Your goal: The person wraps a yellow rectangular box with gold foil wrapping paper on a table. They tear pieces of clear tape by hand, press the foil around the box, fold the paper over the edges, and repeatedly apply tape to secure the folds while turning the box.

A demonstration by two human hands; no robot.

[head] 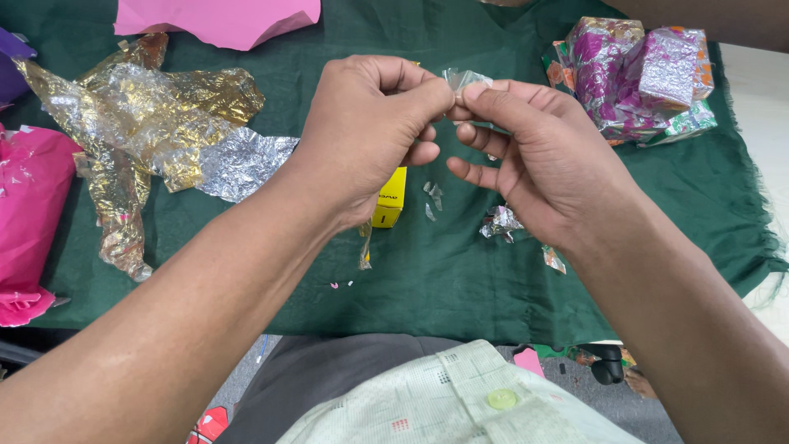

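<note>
Tape scrap [463, 79], a small clear crinkled bit, sits pinched between the thumbs and forefingers of both hands above the middle of the green cloth [427, 271]. The left hand [370, 136] is curled, thumb and forefinger closed on the scrap's near end; the right hand [534, 156] grips the other end the same way, its remaining fingers loosely bent. The scrap looks feather-light, limp and probably sticky, so it would likely cling to skin and fold on itself; it would tear rather than break. Fingertip pinches at its two free ends seem the sound hold, since a broad grip would crumple it.

Beneath the left hand a yellow box [390, 197] lies on the cloth, with tiny clear bits [431, 197] and a foil crumb [500, 222] just beside it. Crumpled gold foil [140, 115] spreads toward the cloth's left edge, pink paper [218, 18] lies at the far edge, and a wrapped parcel [633, 74] sits near the far right corner.
</note>
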